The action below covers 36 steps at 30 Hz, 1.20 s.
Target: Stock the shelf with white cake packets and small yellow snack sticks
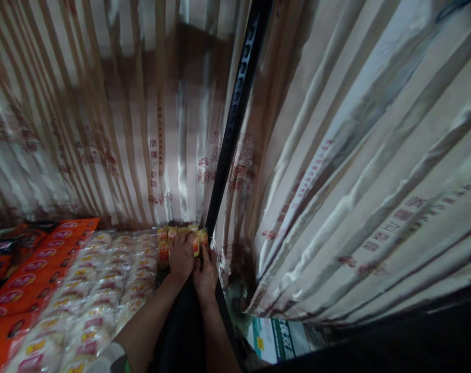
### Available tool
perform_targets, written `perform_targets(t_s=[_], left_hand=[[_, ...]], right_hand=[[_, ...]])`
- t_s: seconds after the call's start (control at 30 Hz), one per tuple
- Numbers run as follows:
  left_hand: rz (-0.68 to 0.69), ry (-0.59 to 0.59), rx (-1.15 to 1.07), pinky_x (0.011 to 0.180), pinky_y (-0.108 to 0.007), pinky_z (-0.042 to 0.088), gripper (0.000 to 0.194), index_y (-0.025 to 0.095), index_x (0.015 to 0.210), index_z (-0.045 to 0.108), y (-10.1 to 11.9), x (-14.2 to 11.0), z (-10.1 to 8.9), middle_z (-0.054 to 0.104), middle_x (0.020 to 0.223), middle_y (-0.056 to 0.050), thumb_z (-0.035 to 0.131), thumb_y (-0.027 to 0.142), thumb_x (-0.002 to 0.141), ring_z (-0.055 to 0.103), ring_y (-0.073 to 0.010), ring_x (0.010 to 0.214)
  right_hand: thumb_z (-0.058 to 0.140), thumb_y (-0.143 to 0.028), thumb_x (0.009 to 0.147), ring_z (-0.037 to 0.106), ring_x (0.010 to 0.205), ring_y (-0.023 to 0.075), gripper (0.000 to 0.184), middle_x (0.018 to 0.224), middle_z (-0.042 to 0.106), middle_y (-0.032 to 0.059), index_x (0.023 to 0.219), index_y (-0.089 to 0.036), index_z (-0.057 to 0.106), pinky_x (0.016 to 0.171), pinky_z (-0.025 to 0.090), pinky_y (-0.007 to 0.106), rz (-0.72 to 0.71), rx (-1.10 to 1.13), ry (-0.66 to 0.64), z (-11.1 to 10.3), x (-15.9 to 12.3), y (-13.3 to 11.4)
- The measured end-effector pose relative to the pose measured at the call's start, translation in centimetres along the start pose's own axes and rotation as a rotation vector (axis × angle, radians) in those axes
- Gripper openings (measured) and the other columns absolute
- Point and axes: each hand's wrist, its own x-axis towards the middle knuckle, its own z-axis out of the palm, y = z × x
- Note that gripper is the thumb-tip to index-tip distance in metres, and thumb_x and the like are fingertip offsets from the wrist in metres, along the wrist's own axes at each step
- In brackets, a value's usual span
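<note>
Small yellow packets (pixel 163 248) with red-orange labels stand in rows at the far right end of a shelf, against a curtain. My left hand (pixel 182 255) lies over them, its fingers curled round one yellow packet. Close beside it, my right hand (pixel 206 272) has its fingers closed against the right side of the same group, by the black post. The fingertips are partly hidden and the picture is dim. Left of the packets are rows of round white pastries (pixel 103 290) in clear wrappers.
Orange packs (pixel 37 267) lie further left. A pale curtain with red print (pixel 176 124) hangs behind and another (pixel 355 207) at the right. A black perforated post (pixel 235 114) rises at the corner. A white and green package (pixel 274 339) sits low at the right.
</note>
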Motion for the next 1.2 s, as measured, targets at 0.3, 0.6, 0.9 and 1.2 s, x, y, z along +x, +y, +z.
perform_targets(t_s=[0.3,0.6,0.9,1.2], left_hand=[[-0.047,0.001,-0.059,0.094,-0.040,0.038,0.029,0.019,0.108,0.059,0.3,0.3,-0.7,0.059,0.112,-0.008,0.047,0.020,0.081,0.049,-0.0247,0.107],[-0.042,0.039,-0.234,0.092,-0.037,0.039,0.018,0.019,0.089,0.058,-0.7,0.8,-0.1,0.063,0.095,-0.005,0.044,0.013,0.079,0.054,-0.0199,0.098],[-0.074,0.073,-0.332,0.095,-0.037,0.040,0.025,0.019,0.095,0.058,-1.5,0.9,0.9,0.064,0.101,-0.005,0.047,0.010,0.074,0.055,-0.0192,0.102],[-0.068,0.058,-0.398,0.094,-0.036,0.042,0.023,0.019,0.089,0.061,-1.8,1.0,0.7,0.065,0.095,-0.003,0.050,0.007,0.072,0.056,-0.0177,0.098]], right_hand=[[0.042,-0.011,0.078,0.049,0.115,0.0219,0.054,0.122,0.050,0.0120,0.130,-0.022,0.050,0.096,0.044,0.038,-0.021,-0.025,-0.001,-0.6,-0.1,-0.7],[0.045,-0.012,0.078,0.044,0.122,0.0231,0.053,0.129,0.051,0.0121,0.130,-0.018,0.049,0.100,0.040,0.042,-0.115,-0.071,-0.050,-1.0,-0.3,-0.8],[0.047,-0.011,0.076,0.040,0.123,0.0262,0.055,0.128,0.047,0.0135,0.131,-0.020,0.049,0.100,0.040,0.045,-0.116,-0.134,-0.055,-1.1,-0.6,-1.1],[0.045,-0.012,0.078,0.043,0.121,0.0239,0.055,0.127,0.049,0.0127,0.132,-0.020,0.047,0.098,0.042,0.042,-0.109,-0.099,-0.046,-1.0,-0.7,-0.9]])
